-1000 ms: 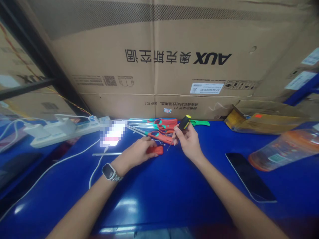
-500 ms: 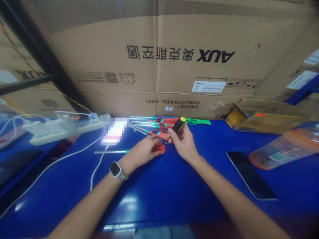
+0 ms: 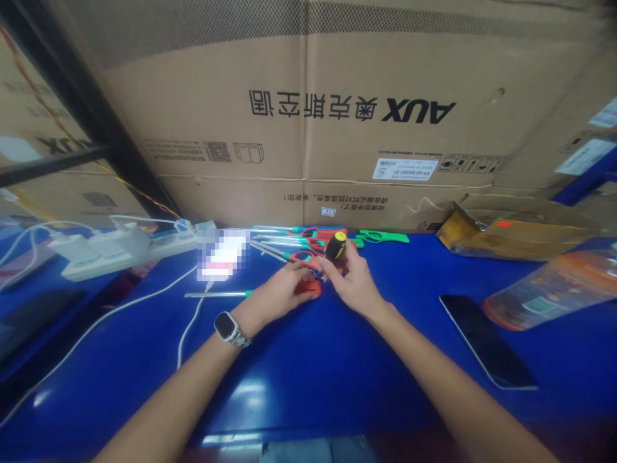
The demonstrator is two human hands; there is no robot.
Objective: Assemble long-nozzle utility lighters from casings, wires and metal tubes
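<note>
My left hand, a watch on its wrist, presses down on a red long-nosed lighter lying on the blue table; the lighter's metal tube sticks out to the left. My right hand is closed round a small screwdriver with a black and yellow handle, held nearly upright with its tip down at the red lighter body. Just behind both hands lies a pile of several red and green lighters.
A big cardboard box walls off the back. A power strip with chargers and white cables sits at the left. A dark phone and an orange-lidded plastic jar lie at the right, torn cardboard packaging behind them.
My right hand has swung the screwdriver from a slant to nearly upright and moved it left and down onto the red lighter. My left hand stayed on the lighter.
</note>
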